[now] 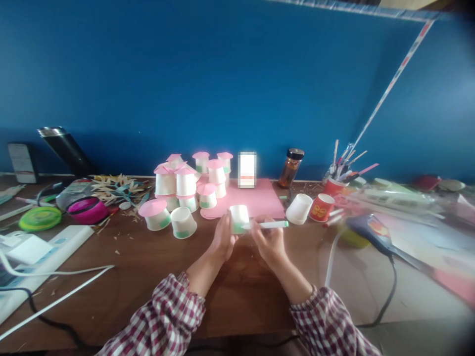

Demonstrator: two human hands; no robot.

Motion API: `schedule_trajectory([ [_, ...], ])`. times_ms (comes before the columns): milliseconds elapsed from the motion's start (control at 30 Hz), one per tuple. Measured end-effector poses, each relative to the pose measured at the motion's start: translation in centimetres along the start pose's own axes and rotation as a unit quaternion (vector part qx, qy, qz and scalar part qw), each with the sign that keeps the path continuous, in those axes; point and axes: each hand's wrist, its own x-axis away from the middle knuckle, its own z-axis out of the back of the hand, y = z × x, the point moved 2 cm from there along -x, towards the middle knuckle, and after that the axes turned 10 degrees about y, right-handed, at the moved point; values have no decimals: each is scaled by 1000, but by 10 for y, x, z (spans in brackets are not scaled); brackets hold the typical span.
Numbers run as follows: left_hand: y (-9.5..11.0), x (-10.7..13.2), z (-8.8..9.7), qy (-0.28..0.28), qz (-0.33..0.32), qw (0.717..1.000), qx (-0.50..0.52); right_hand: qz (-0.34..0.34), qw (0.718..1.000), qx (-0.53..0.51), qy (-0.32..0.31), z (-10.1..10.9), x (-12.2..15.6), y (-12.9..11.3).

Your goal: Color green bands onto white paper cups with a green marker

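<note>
In the middle of the table, my left hand (pixel 223 238) is closed around a white paper cup (pixel 239 215) that bears a light green patch low on its side. My right hand (pixel 269 241) grips a marker (pixel 272 225) with a white barrel and green end, its tip side pointed at the cup's green patch. Left of my hands, another white paper cup (pixel 184 221) stands upside down with a green patch. Beside it is a cup with a pink paper cone roof (pixel 153 207). Several more roofed cups (pixel 185 180) are stacked behind.
Pink paper (pixel 256 195) lies behind my hands. To the right are a plain white cup (pixel 300 207), a red cup (pixel 322 207), a glue gun (pixel 371 232) and a red pen holder (pixel 336 185). A power strip (pixel 55 247) with cables is on the left; an amber bottle (pixel 291 168) stands at the back.
</note>
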Motion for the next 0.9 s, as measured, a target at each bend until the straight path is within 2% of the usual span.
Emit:
schedule_trajectory([
  [133, 0, 0, 1, -2, -1, 1000, -4, 1, 1000, -4, 2, 0, 1, 0],
  [300, 0, 0, 1, -6, -9, 1000, -9, 2, 1000, -7, -26, -2, 2, 1],
  [600, 7, 6, -6, 30, 37, 998, 27, -33, 999, -24, 10, -1, -1, -1],
  [733, 8, 7, -7, 13, 52, 998, 39, -58, 995, -50, 56, 1, -2, -2],
  [900, 5, 5, -5, -2, 49, 998, 37, -65, 995, -51, 57, 1, -2, -2],
])
